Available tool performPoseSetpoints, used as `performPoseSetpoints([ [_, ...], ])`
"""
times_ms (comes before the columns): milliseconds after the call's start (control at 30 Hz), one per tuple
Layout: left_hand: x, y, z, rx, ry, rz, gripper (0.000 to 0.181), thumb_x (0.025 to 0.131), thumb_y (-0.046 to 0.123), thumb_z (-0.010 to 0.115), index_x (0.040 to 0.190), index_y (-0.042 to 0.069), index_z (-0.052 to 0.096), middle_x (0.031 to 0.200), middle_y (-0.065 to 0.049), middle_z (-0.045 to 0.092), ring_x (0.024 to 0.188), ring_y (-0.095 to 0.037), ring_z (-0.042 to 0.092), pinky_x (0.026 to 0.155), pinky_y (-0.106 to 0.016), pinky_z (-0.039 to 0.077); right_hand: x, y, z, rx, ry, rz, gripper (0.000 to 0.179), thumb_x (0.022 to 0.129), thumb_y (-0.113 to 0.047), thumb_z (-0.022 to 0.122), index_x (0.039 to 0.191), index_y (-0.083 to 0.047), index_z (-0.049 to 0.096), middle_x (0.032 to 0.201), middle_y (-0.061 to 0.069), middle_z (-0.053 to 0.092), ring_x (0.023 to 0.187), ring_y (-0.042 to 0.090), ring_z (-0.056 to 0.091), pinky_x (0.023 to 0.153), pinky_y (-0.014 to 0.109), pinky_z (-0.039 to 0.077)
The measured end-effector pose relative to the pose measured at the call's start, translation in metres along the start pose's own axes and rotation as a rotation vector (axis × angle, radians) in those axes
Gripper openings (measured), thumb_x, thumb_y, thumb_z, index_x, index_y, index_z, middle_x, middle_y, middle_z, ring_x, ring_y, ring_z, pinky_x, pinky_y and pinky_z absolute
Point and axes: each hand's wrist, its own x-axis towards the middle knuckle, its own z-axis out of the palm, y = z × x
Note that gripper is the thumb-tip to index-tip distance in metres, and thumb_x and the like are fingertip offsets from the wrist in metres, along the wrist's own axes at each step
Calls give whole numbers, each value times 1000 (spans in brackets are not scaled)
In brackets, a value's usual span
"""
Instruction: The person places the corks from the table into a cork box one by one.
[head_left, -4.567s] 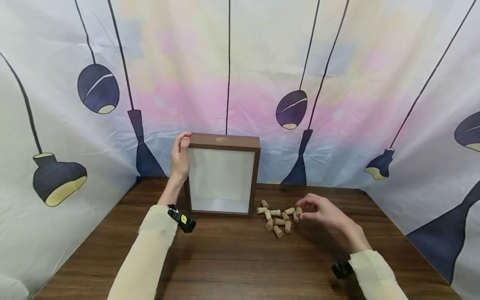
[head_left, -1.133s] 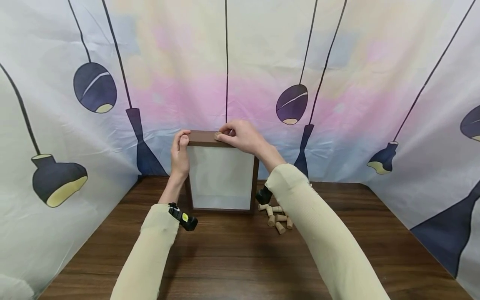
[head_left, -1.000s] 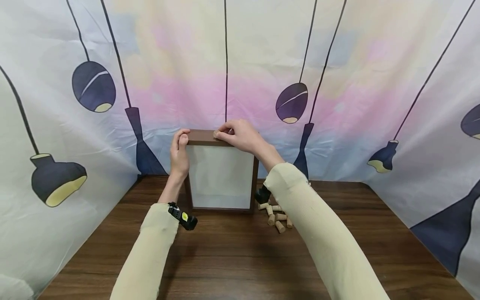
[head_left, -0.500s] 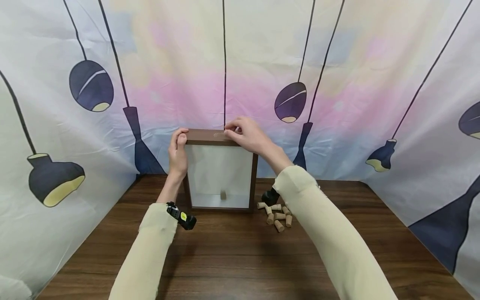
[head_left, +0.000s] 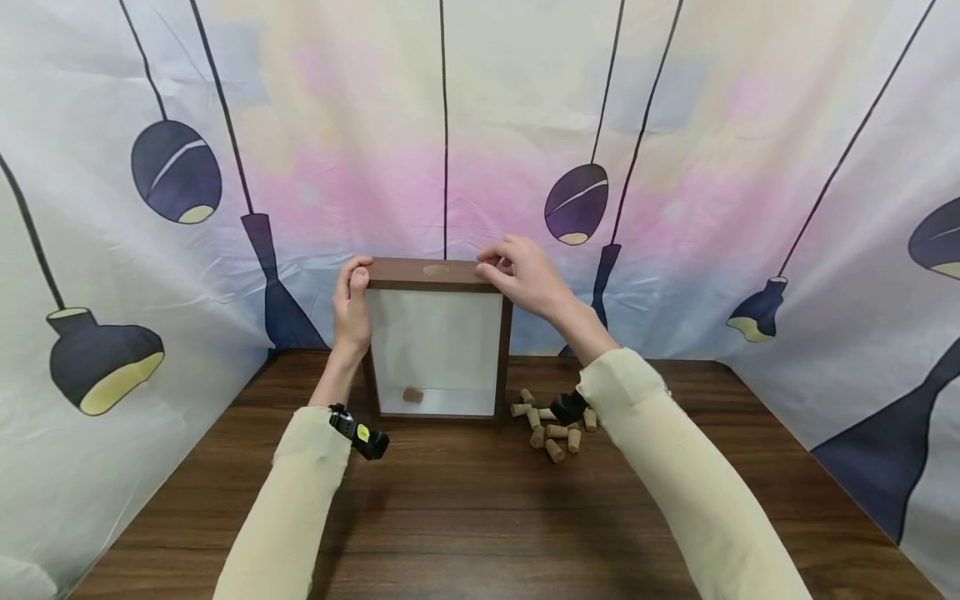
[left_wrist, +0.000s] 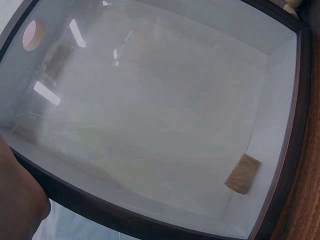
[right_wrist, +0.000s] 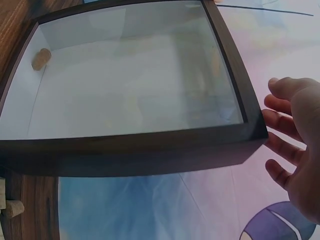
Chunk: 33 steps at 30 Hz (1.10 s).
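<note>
A brown shadow box frame [head_left: 397, 271] with a clear front stands upright on the table. My left hand [head_left: 352, 312] grips its upper left corner, thumb in front and fingers over the top. An oval hole [head_left: 437, 270] shows in the top side, with light coming through the hole [left_wrist: 33, 35] in the left wrist view. One cork [head_left: 412, 395] lies inside on the floor of the box; both wrist views show this cork [left_wrist: 243, 174] through the pane. Beside the top right corner is my right hand [head_left: 528, 279], its fingers loosely bent with nothing between them.
Several loose corks [head_left: 556, 450] lie on the table right of the box, partly hidden by the right wrist camera [head_left: 567, 407]. The wood table [head_left: 450, 517] meets a cloth backdrop [head_left: 337, 125] printed with lamps close behind the box.
My right hand took a cork from the pile to the top hole and let it go. The cork fell inside and shifted left; the right hand moved off rightward. The left hand kept its grip.
</note>
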Motion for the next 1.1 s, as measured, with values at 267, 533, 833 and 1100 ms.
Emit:
performPoseSetpoints([
  [267,0,-2,0,-3,2,20,41,105,16,39,135,-11,47,121,-1,47,107,-10,41,97,-27,29,-18,10,-6,-16,45,-32,25,98,-25,64,113,-7,72,109,8,66,102,25,59,94,45,47],
  [533,0,-2,-1,8,7,24,41,104,15,40,134,-11,48,116,2,47,103,-9,40,96,-27,29,-40,21,-10,-58,87,-2,26,97,-28,66,115,-10,71,109,7,66,102,29,59,91,42,45],
  [833,0,-1,-2,26,15,31,41,104,15,40,134,-10,48,116,3,47,103,-8,40,95,-27,30,-64,38,-8,-72,112,19,27,96,-27,67,117,-10,71,111,7,64,101,29,55,89,43,44],
  [1100,0,0,-3,25,13,19,40,104,14,39,134,-10,48,126,-7,48,109,-8,42,98,-26,29,-85,47,-10,-61,116,56,28,96,-26,68,118,-10,71,110,8,65,99,27,55,86,44,44],
])
